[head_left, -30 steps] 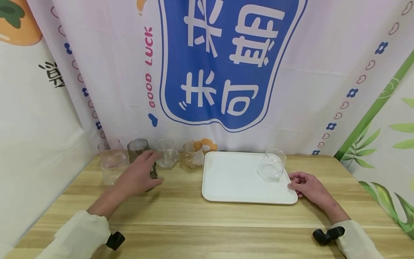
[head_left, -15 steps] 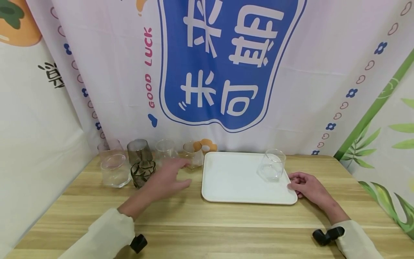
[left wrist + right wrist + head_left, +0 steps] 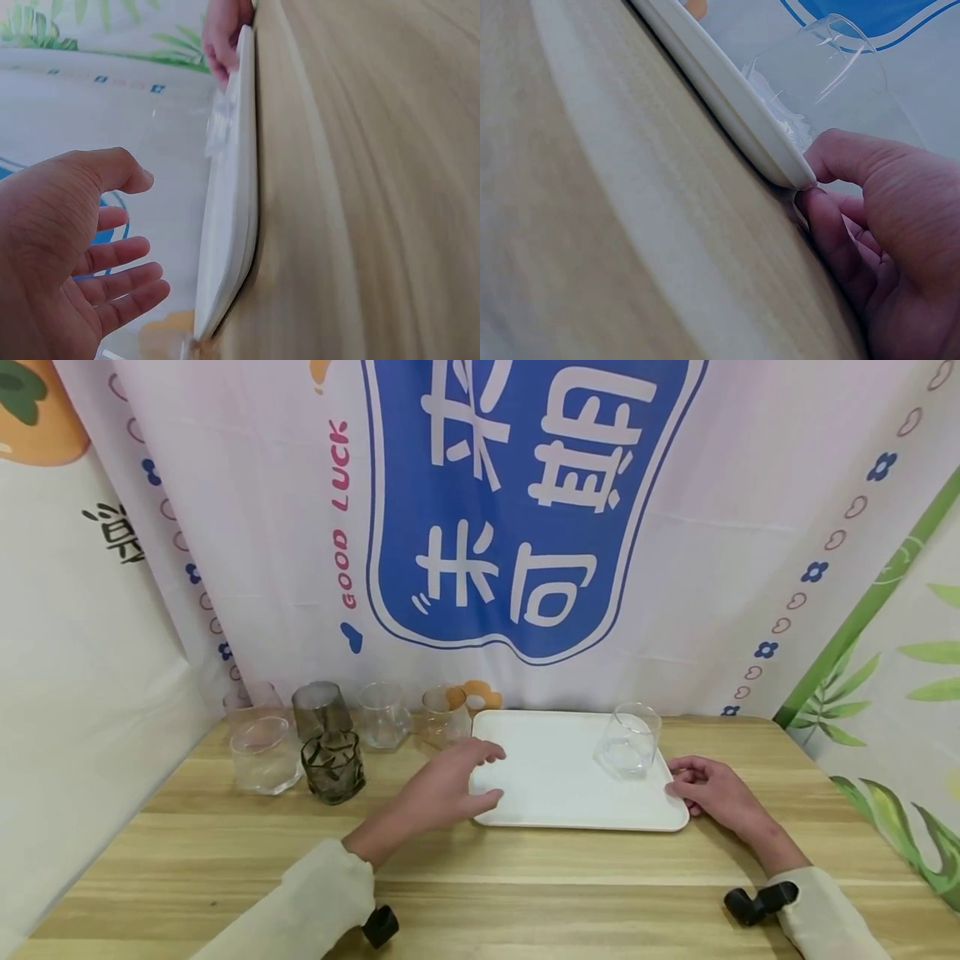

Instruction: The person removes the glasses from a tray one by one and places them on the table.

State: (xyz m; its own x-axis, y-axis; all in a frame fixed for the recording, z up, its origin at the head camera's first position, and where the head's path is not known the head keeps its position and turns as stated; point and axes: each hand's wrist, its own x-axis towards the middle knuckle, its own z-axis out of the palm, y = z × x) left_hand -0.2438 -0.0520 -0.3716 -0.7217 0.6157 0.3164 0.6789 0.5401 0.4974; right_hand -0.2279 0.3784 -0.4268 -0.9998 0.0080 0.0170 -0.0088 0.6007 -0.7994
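Note:
A white rectangular tray (image 3: 547, 777) lies on the wooden table, with one clear drinking glass (image 3: 628, 747) upright near its right end. My left hand (image 3: 442, 785) hovers over the tray's left end; its fingers and thumb are spread apart and hold nothing, as the left wrist view of the hand (image 3: 82, 247) also shows. At the tray's right edge, my right hand (image 3: 720, 802) pinches the rim. In the right wrist view the thumb of that hand (image 3: 900, 202) lies on top of the tray rim (image 3: 742, 112) and a finger is tucked under it.
Left of the tray stand several glasses: an amber-tinted one (image 3: 444, 714), a clear one (image 3: 385, 714), a smoky grey one (image 3: 321, 710), a dark patterned one (image 3: 333, 768), a clear one (image 3: 264, 756) and a pinkish one (image 3: 247, 702). A printed cloth (image 3: 300, 527) hangs behind the table.
My left hand has moved right, from beside the dark patterned glass, past the other glasses, to the tray's left end. The right hand, tray and glasses stay in place.

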